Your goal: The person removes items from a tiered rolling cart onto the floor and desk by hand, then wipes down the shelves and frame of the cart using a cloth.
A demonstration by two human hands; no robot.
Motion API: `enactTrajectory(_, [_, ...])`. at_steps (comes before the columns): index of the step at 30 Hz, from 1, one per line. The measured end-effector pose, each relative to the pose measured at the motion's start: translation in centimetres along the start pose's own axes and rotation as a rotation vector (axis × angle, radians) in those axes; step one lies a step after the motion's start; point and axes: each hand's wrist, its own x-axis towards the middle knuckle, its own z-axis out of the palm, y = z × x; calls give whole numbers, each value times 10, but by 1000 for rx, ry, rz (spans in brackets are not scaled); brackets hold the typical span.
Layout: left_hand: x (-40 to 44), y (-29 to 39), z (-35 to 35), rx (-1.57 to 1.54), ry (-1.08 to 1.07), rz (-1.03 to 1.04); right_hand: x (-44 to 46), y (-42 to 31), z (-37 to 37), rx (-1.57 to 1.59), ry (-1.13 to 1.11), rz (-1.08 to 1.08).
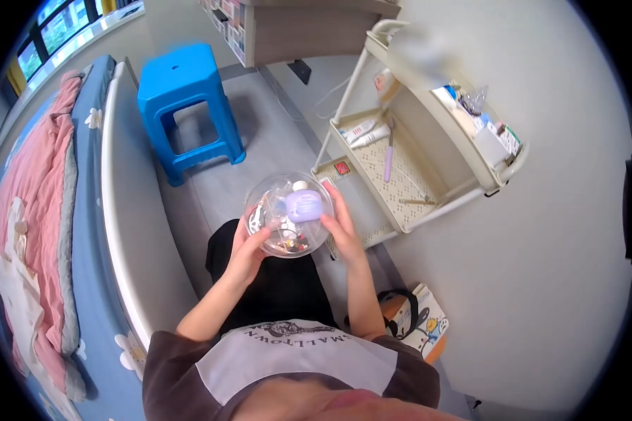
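Observation:
A round clear plastic container is held in front of my lap, between both hands. Inside it lie a small purple bottle with a white cap and several small accessories, too small to name. My left hand grips the container's left side, its thumb over the rim. On the right side, my right hand grips the container too, with its thumb near the purple bottle.
A blue plastic stool stands ahead on the left, beside the bed. On the right is a cream rolling cart bearing tubes, a purple-handled tool and other items. A printed bag rests on the floor at lower right.

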Motion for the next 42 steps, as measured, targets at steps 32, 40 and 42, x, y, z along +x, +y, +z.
enactTrajectory(32, [138,276,80,161,96,606,56,-18,29,1103,-271,193])
enactTrajectory(40, [296,322,130,314,-40,450,-85,3,4,1573,-124,437])
enactTrajectory(42, [316,324,145,316,-36,423,-84,-19,-7,1563,-305,412])
